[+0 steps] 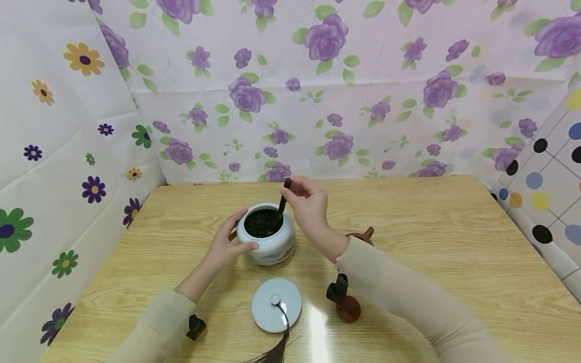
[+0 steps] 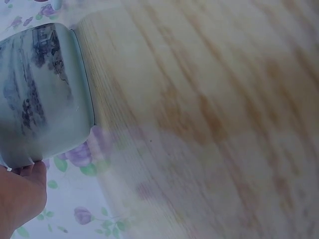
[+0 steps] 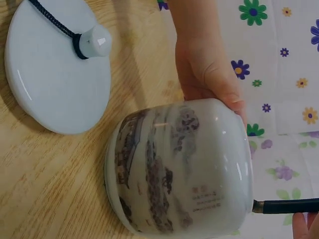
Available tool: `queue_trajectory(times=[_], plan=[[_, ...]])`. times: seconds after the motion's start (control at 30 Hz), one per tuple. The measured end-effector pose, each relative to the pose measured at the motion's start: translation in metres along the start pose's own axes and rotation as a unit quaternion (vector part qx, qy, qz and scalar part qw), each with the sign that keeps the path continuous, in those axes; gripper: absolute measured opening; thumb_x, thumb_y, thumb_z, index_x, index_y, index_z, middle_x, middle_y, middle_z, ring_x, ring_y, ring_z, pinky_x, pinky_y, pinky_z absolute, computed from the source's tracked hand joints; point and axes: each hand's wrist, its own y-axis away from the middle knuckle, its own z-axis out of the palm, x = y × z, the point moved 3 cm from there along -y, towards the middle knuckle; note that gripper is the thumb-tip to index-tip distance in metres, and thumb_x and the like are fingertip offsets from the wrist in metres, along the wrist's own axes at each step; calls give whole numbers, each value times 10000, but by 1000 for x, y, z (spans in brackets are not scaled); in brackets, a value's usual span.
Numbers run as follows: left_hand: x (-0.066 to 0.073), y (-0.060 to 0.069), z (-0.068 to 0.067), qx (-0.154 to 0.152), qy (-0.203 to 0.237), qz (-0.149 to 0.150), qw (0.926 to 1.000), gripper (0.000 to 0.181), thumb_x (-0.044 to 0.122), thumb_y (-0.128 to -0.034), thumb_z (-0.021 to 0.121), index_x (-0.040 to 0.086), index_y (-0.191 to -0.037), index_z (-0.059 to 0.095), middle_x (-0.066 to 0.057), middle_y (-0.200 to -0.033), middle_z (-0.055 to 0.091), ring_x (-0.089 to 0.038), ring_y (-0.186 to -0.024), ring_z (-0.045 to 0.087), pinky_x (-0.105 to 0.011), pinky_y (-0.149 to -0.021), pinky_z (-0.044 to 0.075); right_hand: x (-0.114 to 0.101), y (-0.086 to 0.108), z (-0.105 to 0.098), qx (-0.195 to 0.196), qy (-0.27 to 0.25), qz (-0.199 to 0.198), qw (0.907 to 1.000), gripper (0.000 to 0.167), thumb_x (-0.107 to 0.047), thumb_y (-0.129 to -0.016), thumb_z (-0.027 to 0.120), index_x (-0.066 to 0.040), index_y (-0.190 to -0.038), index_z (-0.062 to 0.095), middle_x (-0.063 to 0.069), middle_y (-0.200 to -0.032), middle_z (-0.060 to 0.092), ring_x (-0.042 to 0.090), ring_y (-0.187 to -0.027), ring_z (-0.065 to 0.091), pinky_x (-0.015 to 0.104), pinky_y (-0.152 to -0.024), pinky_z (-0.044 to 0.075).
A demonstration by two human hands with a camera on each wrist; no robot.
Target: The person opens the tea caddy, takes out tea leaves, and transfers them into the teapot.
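Note:
A white porcelain tea jar [image 1: 274, 250] with a painted landscape stands lidless on the table, filled with dark loose tea leaves [image 1: 262, 223]. My left hand [image 1: 227, 242] grips its left side, thumb at the near rim and fingers round the far side. Above the right part of the opening, my right hand [image 1: 313, 204] pinches the slim black handle [image 1: 285, 195] of a tool. That handle slants down into the jar; its working end is hidden inside. In the right wrist view the same handle [image 3: 284, 206] has a brass-coloured collar at the rim.
In front of the jar lies its pale lid [image 1: 268, 317], with a knob and a dark tassel [image 1: 274, 353]. A brown clay teapot [image 1: 368, 233] is partly hidden behind my right forearm. Near that sleeve sits a small reddish-brown lid [image 1: 348, 309]. Flowered cloth [image 1: 290, 126] hangs behind the table.

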Motion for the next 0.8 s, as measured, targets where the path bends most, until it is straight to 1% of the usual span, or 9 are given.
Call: queue_trajectory(times=[0.1, 0.17, 0.27, 0.33, 0.47, 0.67, 0.8], plan=[[-1, 1, 0, 18, 8, 25, 10000, 840, 46, -761, 781, 12, -1463, 321, -193, -1491, 341, -364, -1370, 315, -551, -1120, 295, 2, 3, 3, -12, 109, -213, 9997, 218, -40, -802, 748, -1, -1014, 715, 155, -949, 700, 81, -766, 615, 163, -677, 517], [-1, 1, 1, 25, -4, 34, 10000, 841, 44, -759, 782, 16, -1463, 323, -190, -1489, 344, -362, -1370, 318, -551, -1117, 300, 3, 5, 5, -50, 192, -262, 9995, 226, -43, -798, 753, 3, -1016, 716, 159, -951, 703, 116, -787, 631, 143, -656, 500], [-1, 2, 1, 15, -11, 41, 10000, 842, 40, -759, 781, 27, -1465, 322, -181, -1490, 345, -357, -1374, 315, -550, -1118, 299, 8, 8, 6, -124, 326, -220, 9992, 217, -43, -793, 758, 2, -1001, 719, 154, -948, 708, 174, -821, 642, 133, -658, 496], [-2, 2, 2, 3, -3, 18, 10000, 843, 44, -760, 781, 32, -1467, 321, -176, -1493, 342, -355, -1377, 310, -550, -1120, 297, 12, 9, 6, -147, 382, -139, 9991, 204, -56, -791, 764, -7, -984, 721, 140, -944, 708, 185, -829, 639, 133, -666, 496], [-2, 2, 1, 12, 8, -24, 10000, 846, 43, -761, 780, 40, -1470, 319, -169, -1499, 334, -349, -1382, 304, -544, -1126, 290, 19, 10, 6, -95, 392, -21, 9992, 192, -70, -781, 777, -15, -956, 720, 139, -912, 701, 161, -799, 623, 151, -672, 507], [-1, 2, 0, 75, -20, -19, 10000, 852, 43, -753, 783, 40, -1470, 321, -167, -1501, 330, -347, -1381, 307, -533, -1128, 296, 32, 11, 5, -62, 247, 371, 9990, 188, -71, -785, 774, -7, -947, 705, 142, -909, 690, 83, -751, 593, 152, -640, 516], [-1, 1, 1, 66, 0, 6, 10000, 857, 45, -749, 785, 33, -1469, 321, -175, -1499, 329, -350, -1382, 307, -527, -1128, 298, 34, 12, 5, 64, 227, 339, 9991, 189, -60, -781, 775, -3, -946, 702, 146, -903, 695, 73, -743, 598, 147, -652, 521]])
